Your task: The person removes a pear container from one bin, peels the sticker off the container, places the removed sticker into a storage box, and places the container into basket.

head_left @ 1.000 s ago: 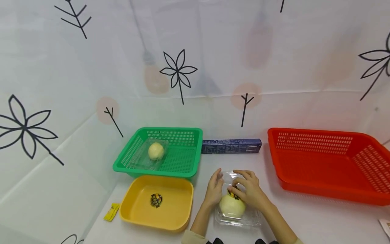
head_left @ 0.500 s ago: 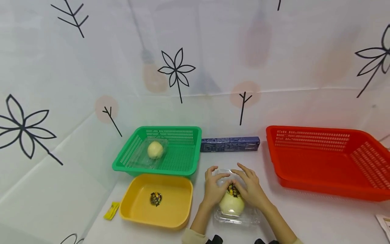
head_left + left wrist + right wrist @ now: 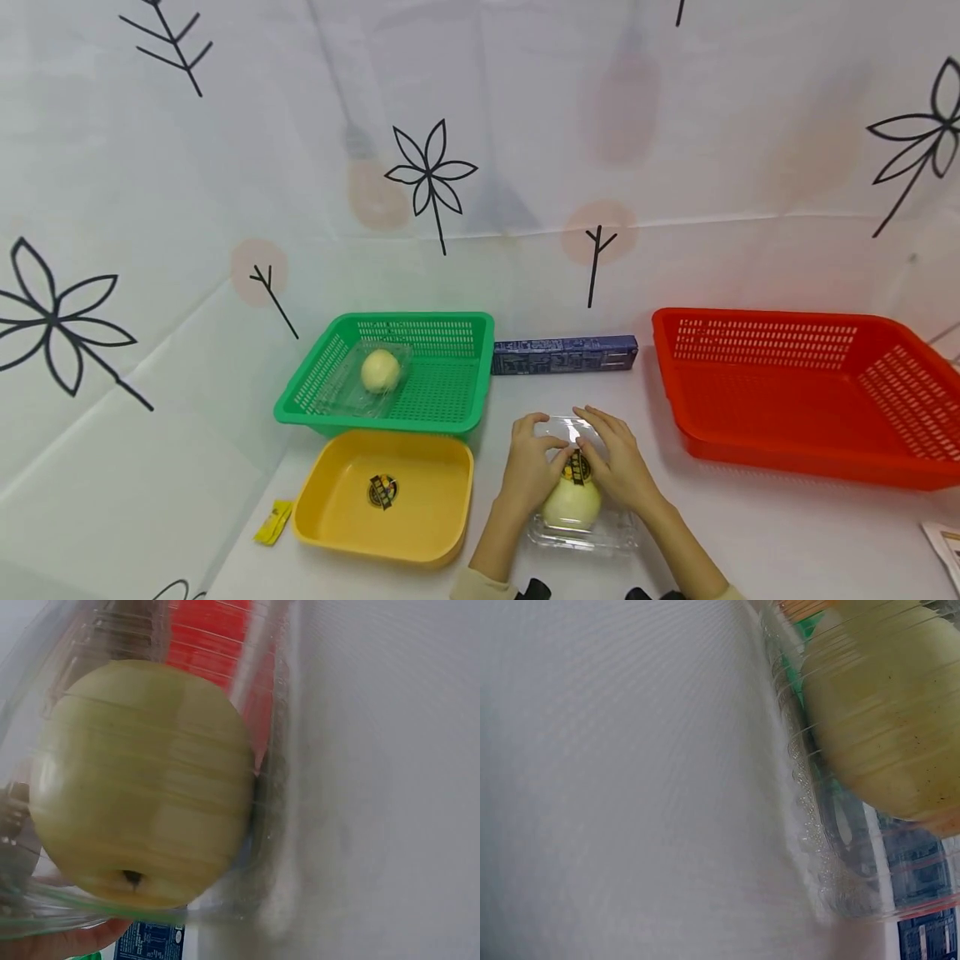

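A clear plastic clamshell box [image 3: 592,537] lies on the white table, with a round pale yellow-green fruit [image 3: 572,504] inside. The left wrist view shows a dark hollow in the fruit [image 3: 142,787]; its exact kind I cannot tell. A round black-and-yellow sticker [image 3: 577,468] is on the lid above the fruit. My left hand [image 3: 529,468] lies over the box's left side, its thumb at the sticker's edge. From the right, my right hand [image 3: 621,467] spreads over the lid with its thumb by the sticker. The right wrist view shows the fruit [image 3: 892,712] through the plastic.
At the back left, a green basket [image 3: 480,400] holds another boxed fruit [image 3: 381,372]. A yellow tray [image 3: 337,517] with a similar sticker [image 3: 382,492] stands before it, beside a small yellow packet [image 3: 273,523]. Behind my hands lies a long blue box [image 3: 566,356]; a red basket [image 3: 787,467] is at right.
My left hand has shifted from the box's left edge inward, bringing its thumb to the sticker. The right hand's fingers have straightened and spread. The box has stayed about where it was.
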`<state>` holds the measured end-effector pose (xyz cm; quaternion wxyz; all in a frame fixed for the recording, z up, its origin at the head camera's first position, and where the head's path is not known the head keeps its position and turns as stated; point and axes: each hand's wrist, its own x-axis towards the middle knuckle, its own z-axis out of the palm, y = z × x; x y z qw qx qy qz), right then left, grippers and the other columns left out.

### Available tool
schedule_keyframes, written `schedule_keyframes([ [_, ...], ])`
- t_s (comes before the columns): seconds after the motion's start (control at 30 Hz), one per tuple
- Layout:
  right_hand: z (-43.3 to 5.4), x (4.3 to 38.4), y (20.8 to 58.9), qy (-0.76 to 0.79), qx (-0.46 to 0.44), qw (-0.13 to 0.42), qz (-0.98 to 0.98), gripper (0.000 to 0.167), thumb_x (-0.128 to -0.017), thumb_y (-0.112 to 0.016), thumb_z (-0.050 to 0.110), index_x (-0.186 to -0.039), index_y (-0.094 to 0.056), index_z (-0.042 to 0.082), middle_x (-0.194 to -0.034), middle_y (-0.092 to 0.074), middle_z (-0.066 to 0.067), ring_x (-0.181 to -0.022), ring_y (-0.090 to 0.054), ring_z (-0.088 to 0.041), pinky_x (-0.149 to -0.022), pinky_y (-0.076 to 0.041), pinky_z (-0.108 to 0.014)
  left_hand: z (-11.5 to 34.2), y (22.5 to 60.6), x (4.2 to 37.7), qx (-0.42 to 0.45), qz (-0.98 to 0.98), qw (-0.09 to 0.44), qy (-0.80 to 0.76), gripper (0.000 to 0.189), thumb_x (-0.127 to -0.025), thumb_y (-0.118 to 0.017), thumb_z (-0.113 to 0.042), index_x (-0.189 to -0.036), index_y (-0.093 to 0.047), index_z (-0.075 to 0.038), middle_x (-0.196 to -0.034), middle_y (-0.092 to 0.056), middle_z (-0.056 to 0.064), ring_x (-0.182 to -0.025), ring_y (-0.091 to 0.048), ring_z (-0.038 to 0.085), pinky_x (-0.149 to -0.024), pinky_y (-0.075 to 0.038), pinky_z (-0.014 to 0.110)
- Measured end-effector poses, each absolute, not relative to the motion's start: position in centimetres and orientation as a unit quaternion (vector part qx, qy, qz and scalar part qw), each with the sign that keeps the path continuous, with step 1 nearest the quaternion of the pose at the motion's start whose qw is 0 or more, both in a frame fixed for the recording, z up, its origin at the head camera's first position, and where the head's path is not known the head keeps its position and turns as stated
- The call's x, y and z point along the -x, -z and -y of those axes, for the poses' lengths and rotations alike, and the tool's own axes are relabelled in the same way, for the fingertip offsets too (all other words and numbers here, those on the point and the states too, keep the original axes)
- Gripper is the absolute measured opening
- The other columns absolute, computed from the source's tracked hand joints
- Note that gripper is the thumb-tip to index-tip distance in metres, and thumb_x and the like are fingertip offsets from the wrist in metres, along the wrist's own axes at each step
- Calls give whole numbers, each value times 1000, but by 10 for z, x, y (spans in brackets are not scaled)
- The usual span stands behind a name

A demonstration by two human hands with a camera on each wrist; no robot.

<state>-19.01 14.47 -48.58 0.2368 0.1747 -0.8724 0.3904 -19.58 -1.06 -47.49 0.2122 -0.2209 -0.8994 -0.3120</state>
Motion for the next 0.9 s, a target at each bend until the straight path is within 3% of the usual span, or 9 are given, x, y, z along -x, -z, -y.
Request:
schedule_keyframes([
  [0.4, -146, 189, 487, -400, -172, 253, 864, 49, -80, -67, -1, -128, -55, 3, -121, -58, -22, -111, -49, -40, -89, -37, -62, 2, 467, 192, 213, 900, 206, 318, 5, -75, -75, -15, -77, -76, -10, -106, -63, 10, -98, -48, 25, -82, -43, 32],
  [0.7, -144, 189, 486, -413, -157, 265, 857, 57, -80, -67, -1, -133, -49, 4, -120, -58, -23, -109, -50, -42, -88, -38, -62, -5, 465, 195, 168, 925, 180, 291, 8, -75, -74, -14, -69, -71, -9, -111, -50, 11, -97, -40, 24, -72, -41, 27],
  [0.9, -145, 189, 487, -468, -88, 247, 844, 50, -87, -58, -1, -134, -42, -5, -124, -50, -33, -110, -46, -48, -90, -35, -63, -8, 464, 197, 153, 934, 150, 287, 10, -77, -70, -11, -67, -68, -9, -116, -47, 12, -104, -38, 26, -71, -41, 28],
])
